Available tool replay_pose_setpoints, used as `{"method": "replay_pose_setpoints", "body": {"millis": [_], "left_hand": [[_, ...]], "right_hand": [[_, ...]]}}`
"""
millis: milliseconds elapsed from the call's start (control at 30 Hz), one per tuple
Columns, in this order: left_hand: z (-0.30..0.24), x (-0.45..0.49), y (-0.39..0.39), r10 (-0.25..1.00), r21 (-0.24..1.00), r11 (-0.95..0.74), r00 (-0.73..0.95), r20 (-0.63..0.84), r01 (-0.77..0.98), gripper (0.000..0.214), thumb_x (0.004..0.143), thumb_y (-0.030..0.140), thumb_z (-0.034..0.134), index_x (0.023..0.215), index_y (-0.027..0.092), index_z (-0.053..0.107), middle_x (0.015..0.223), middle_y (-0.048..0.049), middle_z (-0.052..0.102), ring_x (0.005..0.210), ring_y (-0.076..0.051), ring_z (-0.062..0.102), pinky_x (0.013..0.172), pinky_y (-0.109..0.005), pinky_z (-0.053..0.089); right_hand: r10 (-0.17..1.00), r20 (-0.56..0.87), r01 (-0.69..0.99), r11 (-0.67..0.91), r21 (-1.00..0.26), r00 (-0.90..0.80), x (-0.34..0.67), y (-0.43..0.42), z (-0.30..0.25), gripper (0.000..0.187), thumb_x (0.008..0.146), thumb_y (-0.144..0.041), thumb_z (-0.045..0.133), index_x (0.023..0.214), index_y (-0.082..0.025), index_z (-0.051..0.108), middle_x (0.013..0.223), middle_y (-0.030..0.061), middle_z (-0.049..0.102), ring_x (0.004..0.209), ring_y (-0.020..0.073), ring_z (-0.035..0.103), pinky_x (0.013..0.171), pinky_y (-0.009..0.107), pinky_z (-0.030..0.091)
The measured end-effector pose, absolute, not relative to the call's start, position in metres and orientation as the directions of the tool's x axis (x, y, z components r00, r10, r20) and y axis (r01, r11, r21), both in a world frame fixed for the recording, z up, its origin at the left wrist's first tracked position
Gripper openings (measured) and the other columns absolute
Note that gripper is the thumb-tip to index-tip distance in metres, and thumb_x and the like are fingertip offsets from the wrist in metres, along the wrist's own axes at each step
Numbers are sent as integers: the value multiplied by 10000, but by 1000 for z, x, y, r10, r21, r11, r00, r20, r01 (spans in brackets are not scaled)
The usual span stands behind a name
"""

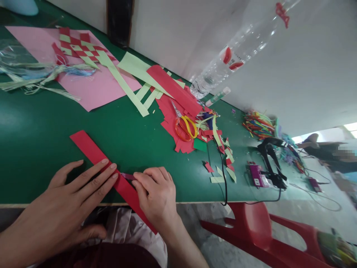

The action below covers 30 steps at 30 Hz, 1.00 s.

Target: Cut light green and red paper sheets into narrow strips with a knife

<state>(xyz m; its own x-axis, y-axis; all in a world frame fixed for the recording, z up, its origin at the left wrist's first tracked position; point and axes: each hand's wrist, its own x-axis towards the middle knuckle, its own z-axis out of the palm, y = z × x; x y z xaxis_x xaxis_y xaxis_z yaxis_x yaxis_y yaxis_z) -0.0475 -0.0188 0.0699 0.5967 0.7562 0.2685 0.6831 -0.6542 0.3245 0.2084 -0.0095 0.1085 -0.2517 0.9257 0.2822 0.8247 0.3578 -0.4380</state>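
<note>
A long red paper strip (89, 147) lies slantwise on the green table, its near end reaching past the front edge. My left hand (75, 195) lies flat with fingers stretched out, its fingertips pressing the strip's middle. My right hand (156, 191) is closed in a pinch on a small purple tool (127, 176), whose point touches the strip's right edge near the left fingertips. Most of that tool is hidden in my fingers, so its kind does not show.
Orange-and-yellow scissors (185, 125) rest on a red paper pile (167, 111). Behind are pale green strips (122, 83) and pink paper (95, 89) with woven pieces. A water bottle (223, 67), glue stick (217, 96) and black headgear (270, 163) stand right; a red chair (256, 223) is below.
</note>
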Motion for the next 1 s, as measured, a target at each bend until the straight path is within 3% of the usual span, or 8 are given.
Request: {"method": "replay_pose_setpoints", "body": {"millis": [100,167,267,333,467,567,867,1000], "left_hand": [[68,-47,-20,748,327,-664,595,293,673,1166,784,915,645,1714,301,300,1637,-130,592,1480,-359,586,1399,-549,18],[68,-48,-20,759,323,-651,593,270,687,1106,799,913,628,1686,306,369,1651,-131,582,1507,-365,558,1393,-575,40],[71,-51,-20,799,303,-601,556,228,740,994,752,950,624,1549,359,567,1762,-131,429,1584,-441,446,1359,-682,95],[74,-53,-17,816,292,-578,536,216,762,959,724,966,633,1506,413,592,1816,-111,319,1593,-478,418,1328,-743,122],[82,-57,-11,843,290,-538,506,183,791,1176,769,939,630,1720,398,199,1747,-132,453,1512,-444,543,1321,-723,180],[85,-59,-9,842,263,-539,515,161,800,1250,826,902,615,1737,363,-50,1713,-141,500,1483,-439,575,1315,-715,207],[83,-58,-8,837,265,-547,513,192,794,1321,760,944,633,1741,353,-26,1697,-134,523,1486,-443,570,1331,-712,201],[85,-58,-9,842,282,-540,505,191,793,1279,748,948,640,1738,309,143,1687,-148,529,1483,-436,575,1344,-696,182]], "right_hand": [[931,282,816,344,-464,-232,208,-9,107,134,1030,-211,700,1047,-261,823,945,28,758,869,208,668,815,351,518],[936,259,822,335,-460,-237,208,-9,107,127,1020,-206,714,1044,-264,825,953,29,755,880,207,666,823,349,519],[934,249,823,344,-451,-254,209,-8,109,125,1014,-202,718,1028,-265,825,954,30,751,877,206,661,816,344,516],[933,256,817,347,-460,-253,209,-8,110,131,1020,-202,709,1028,-263,824,949,28,751,869,206,657,811,344,513],[935,250,819,342,-460,-250,209,-8,110,119,1012,-197,722,1042,-256,820,948,27,752,872,206,663,817,344,511],[927,263,833,359,-421,-266,208,-9,110,121,1005,-192,730,1037,-264,821,953,29,752,875,207,665,811,342,510],[925,297,814,356,-458,-237,207,-8,106,162,1044,-213,673,1031,-258,828,941,38,754,859,208,668,807,347,527],[923,300,814,360,-457,-240,206,-6,107,147,1035,-211,687,1028,-259,825,938,33,755,854,207,666,796,345,520]]}}
